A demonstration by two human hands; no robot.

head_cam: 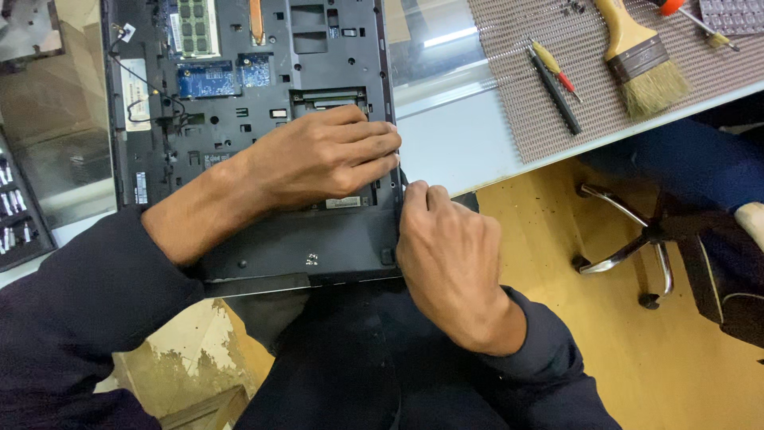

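An opened black laptop base [239, 127] lies bottom-up on the table, its circuit boards and memory modules exposed. My left hand [322, 155] lies flat across its lower right part, fingers curled toward the right edge. My right hand [450, 255] presses against that same right edge near the front corner, fingers bent. Whether a small tool is pinched there is hidden. Both forearms wear dark sleeves.
A brown woven mat [557, 103] at the right carries a paintbrush [641, 60], a black pen-like tool [553, 80], a small red-tipped screwdriver [555, 65] and an orange-handled screwdriver [684, 12]. A chair's chrome base [629, 239] stands on the wooden floor. Another person's dark-clothed leg [700, 167] is at right.
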